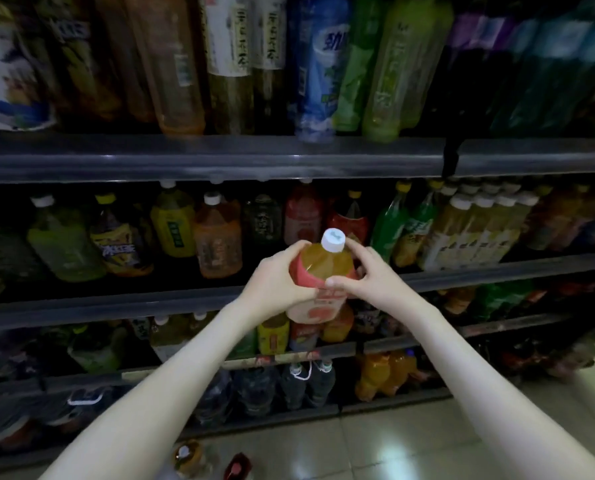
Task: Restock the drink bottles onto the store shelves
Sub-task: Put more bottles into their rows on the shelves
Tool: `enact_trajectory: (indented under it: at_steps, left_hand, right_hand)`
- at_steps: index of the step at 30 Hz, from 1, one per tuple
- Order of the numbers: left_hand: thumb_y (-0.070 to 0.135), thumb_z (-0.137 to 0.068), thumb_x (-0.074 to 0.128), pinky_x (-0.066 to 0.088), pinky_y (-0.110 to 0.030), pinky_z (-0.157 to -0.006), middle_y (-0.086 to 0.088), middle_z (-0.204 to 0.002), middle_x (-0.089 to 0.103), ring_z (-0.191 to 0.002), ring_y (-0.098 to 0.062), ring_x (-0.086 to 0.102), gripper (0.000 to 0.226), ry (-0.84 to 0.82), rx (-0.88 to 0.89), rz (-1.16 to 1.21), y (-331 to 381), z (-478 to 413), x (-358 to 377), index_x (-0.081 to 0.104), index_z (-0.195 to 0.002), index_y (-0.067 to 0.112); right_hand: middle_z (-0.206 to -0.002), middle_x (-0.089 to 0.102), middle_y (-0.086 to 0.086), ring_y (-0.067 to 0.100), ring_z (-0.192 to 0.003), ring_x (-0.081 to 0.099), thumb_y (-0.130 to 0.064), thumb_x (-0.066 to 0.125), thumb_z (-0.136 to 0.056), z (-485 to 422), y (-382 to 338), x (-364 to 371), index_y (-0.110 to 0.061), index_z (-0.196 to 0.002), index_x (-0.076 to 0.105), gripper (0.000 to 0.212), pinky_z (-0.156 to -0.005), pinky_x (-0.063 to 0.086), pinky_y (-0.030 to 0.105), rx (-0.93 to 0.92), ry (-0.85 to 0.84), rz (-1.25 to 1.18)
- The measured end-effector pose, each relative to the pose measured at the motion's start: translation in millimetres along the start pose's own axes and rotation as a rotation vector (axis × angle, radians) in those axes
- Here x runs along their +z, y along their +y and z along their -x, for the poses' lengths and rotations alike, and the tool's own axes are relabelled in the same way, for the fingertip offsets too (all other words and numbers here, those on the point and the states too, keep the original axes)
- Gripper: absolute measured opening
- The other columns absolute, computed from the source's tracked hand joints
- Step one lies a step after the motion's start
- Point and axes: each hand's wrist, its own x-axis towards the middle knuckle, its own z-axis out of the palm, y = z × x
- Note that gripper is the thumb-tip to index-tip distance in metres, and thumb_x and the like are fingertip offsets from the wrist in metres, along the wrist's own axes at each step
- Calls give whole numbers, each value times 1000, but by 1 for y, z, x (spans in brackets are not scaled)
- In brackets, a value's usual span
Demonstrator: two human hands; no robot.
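Grips one big bottle in both hands, upright, in the air in front of the middle shelf, resting on no shelf. Amber drink inside, white cap on top, pink-red label round the body with a fruit picture low down. Left hand on the left side, fingers curled over the shoulder. Right hand on the right side, thumb pressed on the label, forefinger reaching up beside the cap. Both sets of fingers closed round the big bottle, nothing else in them.

Straight behind, on the middle shelf: red-labelled bottle. To its left an orange bottle and a yellow bottle. To the right, green bottles and a tight row of pale yellow bottles with white caps.

Top shelf: tall bottles, blurred, among them a blue bottle and a light green bottle. Lower down: a yellow-labelled bottle, then water bottles and orange soda bottles near the floor. On the tiled floor at the bottom edge, a floor bottle, too blurred to say more.
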Motion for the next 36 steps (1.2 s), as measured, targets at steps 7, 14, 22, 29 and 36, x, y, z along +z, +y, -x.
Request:
enact_trajectory:
  at_steps: [7,14,22,29,36]
  left_hand:
    - [28,-75,76,40,-28,-101,0,-145,39,-130,-18,43,85,105,114,-325,-17,-36,14,31,-147,22]
    - [24,-78,78,36,-24,-103,-8,-143,41,-129,-23,44,85,74,26,-217,-55,-79,24,30,-148,25]
    - [44,-69,82,33,-11,-97,21,-129,45,-120,3,43,81,-43,-139,59,-64,-120,7,37,-136,40]
    - [45,-91,58,33,-20,-94,9,-140,41,-122,-7,43,67,-55,-225,8,-71,-150,12,23,-147,34]
    - [42,-97,46,41,-31,-99,0,-158,14,-133,-24,40,77,65,-241,-264,-79,-144,28,-11,-149,41]
  right_hand:
    - [-146,33,-7,-7,-121,33,-29,79,-78,-42,33,15,-30,-148,23,90,-104,36,23,-226,53,5]
    - [-147,36,10,27,-130,41,-23,70,-85,-89,52,31,-25,-150,19,83,-102,39,33,-204,91,138]
    - [-144,44,10,25,-124,50,-31,64,-89,-131,55,40,-23,-152,15,80,-97,46,31,-122,61,132]
    - [-150,32,17,34,-131,40,-18,60,-91,-126,54,48,-13,-151,20,73,-97,47,42,-114,283,385]
    - [-157,-2,24,41,-143,10,-21,56,-92,-153,56,19,-24,-152,9,76,-116,18,48,70,376,411]
